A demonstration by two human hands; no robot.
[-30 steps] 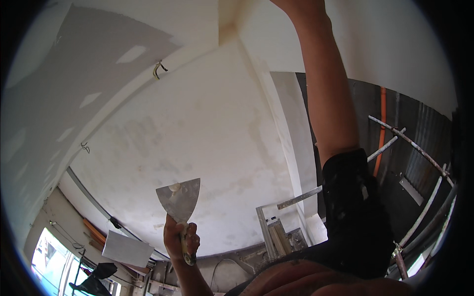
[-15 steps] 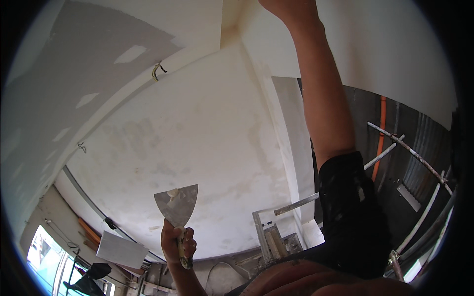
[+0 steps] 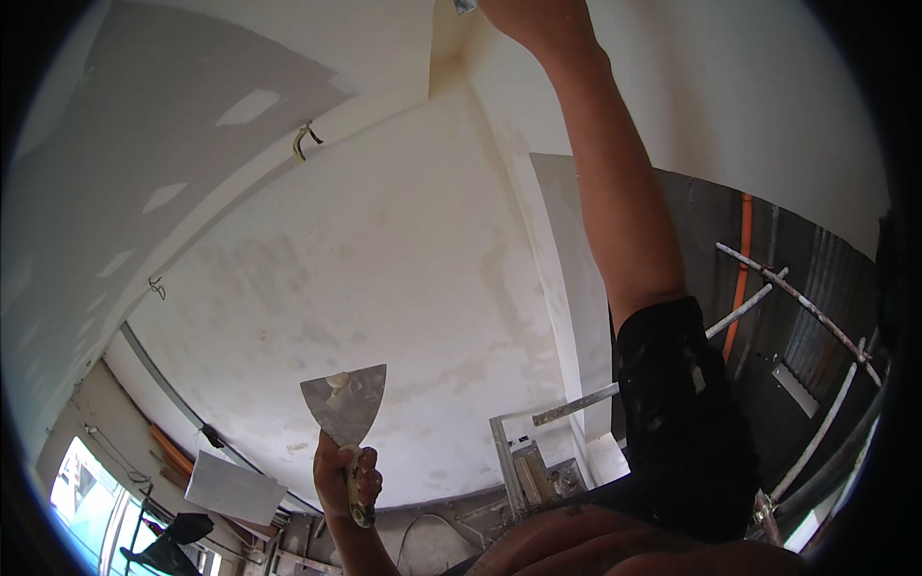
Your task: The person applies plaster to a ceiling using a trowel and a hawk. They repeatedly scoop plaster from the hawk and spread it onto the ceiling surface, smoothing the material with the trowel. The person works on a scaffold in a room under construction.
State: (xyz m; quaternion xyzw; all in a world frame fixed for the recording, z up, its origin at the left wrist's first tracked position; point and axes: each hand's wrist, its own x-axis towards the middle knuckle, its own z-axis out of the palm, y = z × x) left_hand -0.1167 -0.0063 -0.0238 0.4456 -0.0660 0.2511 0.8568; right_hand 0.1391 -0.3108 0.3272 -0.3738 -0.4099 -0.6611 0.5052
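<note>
My left hand (image 3: 346, 472) is wrapped round the handle of a broad metal scraper (image 3: 351, 408), whose blade points up and carries a small off-white blob. My right hand (image 3: 528, 17) is raised at the top edge of the view, near a white painted surface (image 3: 730, 86). A bit of a metal blade (image 3: 464, 6) shows beside it, so that hand seems closed on a tool that is mostly out of view. My right arm reaches up across the right side, in a dark sleeve to the elbow.
A mottled white ceiling (image 3: 375, 240) spans the middle, with loose wires (image 3: 305, 134) at its edge. Metal scaffold poles (image 3: 797, 302) and an orange pipe (image 3: 742, 250) stand out against dark sheeting at right. A bright window (image 3: 77, 490) and a hanging white board (image 3: 230, 488) are at lower left.
My raised right hand has moved a little leftward, bringing a metal blade edge into view. The scraper in my left hand sits slightly lower in the picture, its grip the same.
</note>
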